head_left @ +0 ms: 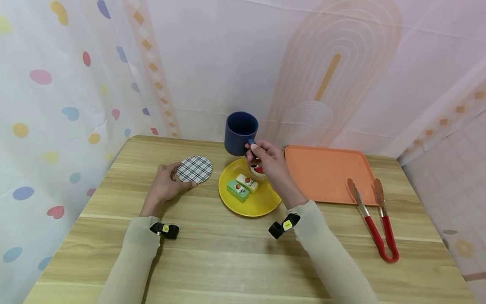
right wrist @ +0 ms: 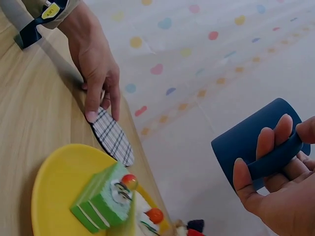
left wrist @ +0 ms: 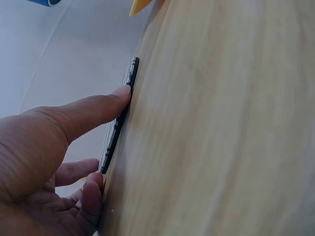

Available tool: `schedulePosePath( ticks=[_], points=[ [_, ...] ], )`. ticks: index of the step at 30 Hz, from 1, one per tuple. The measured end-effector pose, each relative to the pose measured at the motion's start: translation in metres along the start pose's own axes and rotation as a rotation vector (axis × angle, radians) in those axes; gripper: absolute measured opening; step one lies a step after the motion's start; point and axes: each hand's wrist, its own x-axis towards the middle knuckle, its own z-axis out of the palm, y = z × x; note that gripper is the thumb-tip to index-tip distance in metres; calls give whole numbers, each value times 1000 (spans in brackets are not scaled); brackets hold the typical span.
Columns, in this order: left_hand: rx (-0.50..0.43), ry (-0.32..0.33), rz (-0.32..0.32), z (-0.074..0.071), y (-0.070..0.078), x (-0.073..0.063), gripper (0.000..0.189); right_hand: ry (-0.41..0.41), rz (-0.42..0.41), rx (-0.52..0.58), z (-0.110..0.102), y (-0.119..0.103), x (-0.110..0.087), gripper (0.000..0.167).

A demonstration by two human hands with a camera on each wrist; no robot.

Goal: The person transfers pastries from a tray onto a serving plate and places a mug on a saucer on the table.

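A dark blue mug (head_left: 236,137) hangs upright above the back of the table, in the air. My right hand (head_left: 267,160) grips it by the handle, fingers curled through in the right wrist view. To the left, a round plaid coaster (head_left: 195,170) lies on the wooden table. My left hand (head_left: 165,185) holds the coaster by its rim, thumb (left wrist: 110,105) on the near edge and fingertips at the left side. Below the mug sits a yellow plate (head_left: 228,204) with a green cake slice (head_left: 236,192), a pale cake slice (head_left: 248,181) and a small tart (head_left: 258,172), partly hidden by my right hand.
An orange tray (head_left: 322,173) lies at the back right. Red-handled tongs (head_left: 376,236) rest with their brown tips over its front edge. Printed curtains (head_left: 212,63) hang right behind the table (head_left: 212,261) and along its left side.
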Motion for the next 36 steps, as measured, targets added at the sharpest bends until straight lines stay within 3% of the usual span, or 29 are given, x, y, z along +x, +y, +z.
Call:
schedulePosePath(
  ticks=[9, 24, 36],
  points=[
    [-1, -3, -4, 0, 1, -1, 100, 33, 85, -11, 17, 11, 5, 23],
    [-5, -2, -24, -4, -1, 1, 100, -20, 106, 24, 52, 33, 17, 24],
    [-11, 14, 0, -1, 0, 0, 99, -30, 141, 33, 74, 56, 20, 27]
  ],
)
